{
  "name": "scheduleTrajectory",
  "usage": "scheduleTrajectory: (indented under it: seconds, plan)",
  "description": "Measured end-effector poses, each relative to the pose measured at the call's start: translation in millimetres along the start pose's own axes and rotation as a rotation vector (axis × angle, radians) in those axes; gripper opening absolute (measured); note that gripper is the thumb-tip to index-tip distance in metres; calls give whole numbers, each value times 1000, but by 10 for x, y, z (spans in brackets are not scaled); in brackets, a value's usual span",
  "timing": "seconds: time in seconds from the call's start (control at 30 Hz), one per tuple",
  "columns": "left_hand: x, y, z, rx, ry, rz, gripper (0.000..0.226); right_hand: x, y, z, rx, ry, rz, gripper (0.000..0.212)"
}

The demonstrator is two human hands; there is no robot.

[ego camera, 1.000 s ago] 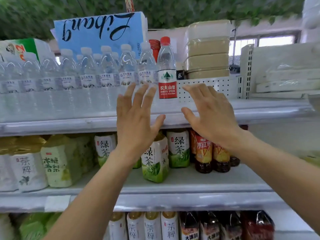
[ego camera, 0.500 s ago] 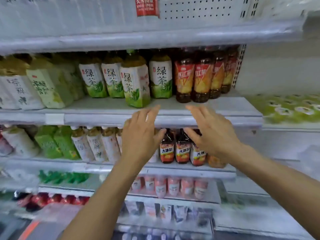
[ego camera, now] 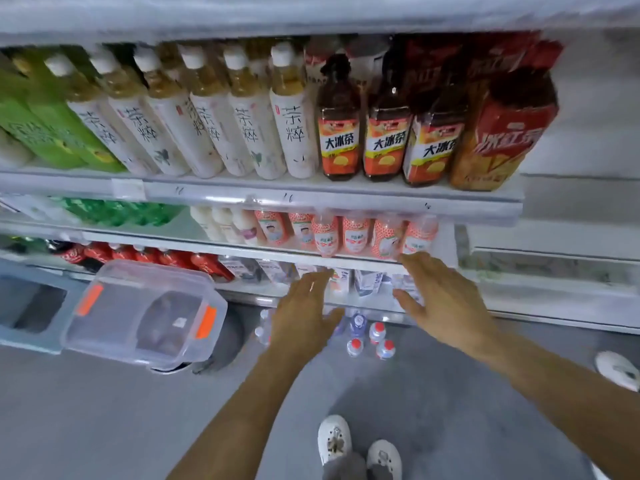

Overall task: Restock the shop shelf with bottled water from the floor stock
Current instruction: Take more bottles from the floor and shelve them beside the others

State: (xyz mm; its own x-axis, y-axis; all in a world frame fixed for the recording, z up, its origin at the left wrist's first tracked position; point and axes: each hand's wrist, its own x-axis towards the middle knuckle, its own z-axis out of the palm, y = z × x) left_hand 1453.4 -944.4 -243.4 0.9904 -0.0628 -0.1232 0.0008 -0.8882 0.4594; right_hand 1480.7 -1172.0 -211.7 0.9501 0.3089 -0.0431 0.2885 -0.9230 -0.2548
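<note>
Two empty grips, your left grip (ego camera: pixel 301 317) and right grip (ego camera: pixel 440 306), fingers spread, hang above upright water bottles (ego camera: pixel 367 336) standing on the floor (ego camera: pixel 104 410) between them (left looks nearer).

A smooth grey floor (ego camera: pixel 104 410) fills the lower half of the view, from 8 o'clock round to 4 o'clock, with a soft darker shadow near 5 o'clock. Above it, from 9 o'clock across 12 to 2 o'clock, rises a white shelving unit (ego camera: pixel 332 197) of several tiers. Its front rails catch a pale glare from even, diffuse light. At 3 o'clock a second white unit (ego camera: pixel 561 237) adjoins it, too blurred to read. At 9 o'clock a clear plastic storage box (ego camera: pixel 145 317) with orange clasps sits on something round and dark, just beside a grey-blue bin (ego camera: pixel 24 306) at the left edge.
</note>
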Motion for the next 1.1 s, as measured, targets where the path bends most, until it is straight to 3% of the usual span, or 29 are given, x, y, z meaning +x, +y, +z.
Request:
scheduleTrajectory:
  seconds: [0.27,0.4,0.7,0.83,1.0,1.1]
  plan:
    - [-19,-957,1983,-199,-353,-279,62,-115,647,2092,105,-377,353,56]
    - [135,-1476,3160,-322,-375,-438,59,-258,1128,3522,256,-471,557,67]
    - [576,-2174,5147,-367,-392,-449,91,-125,1783,5690,519,-406,742,101]
    - [856,-2290,5632,-369,-292,-354,94,80,1904,6198,610,-240,740,91]
    - [1060,-2325,5795,-383,-205,-331,66,162,1903,6320,650,-117,741,53]
    - [1087,-2309,5726,-371,-215,-346,62,137,1935,6253,651,-107,730,51]
